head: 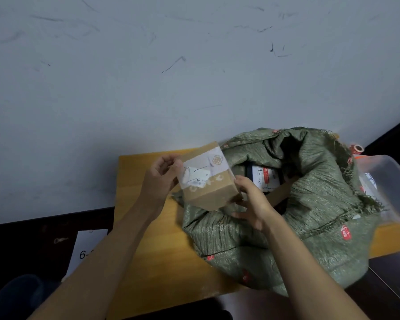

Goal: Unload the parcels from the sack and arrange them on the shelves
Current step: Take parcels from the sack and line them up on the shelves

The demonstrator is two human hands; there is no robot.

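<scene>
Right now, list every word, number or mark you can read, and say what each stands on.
"6-", rest hidden by the left arm: white paper sheet on the dark surface.
Cardboard box, held by left hand and right hand: printing too blurred.
Green sack: red marks unreadable.
Parcel label inside the sack: too small.

Two bare forearms reach into view from the bottom edge, one on each side. No sleeves, cuffs or gloves cover them as far as the picture shows. The left hand [158,179] and the right hand [252,200] are also bare, with no rings, watch, bracelet or wristband visible. The wrists are slim and the fingers long, with short fingernails. At the lower left corner sits a rounded dark blue shape, too blurred to tell apart.
</scene>
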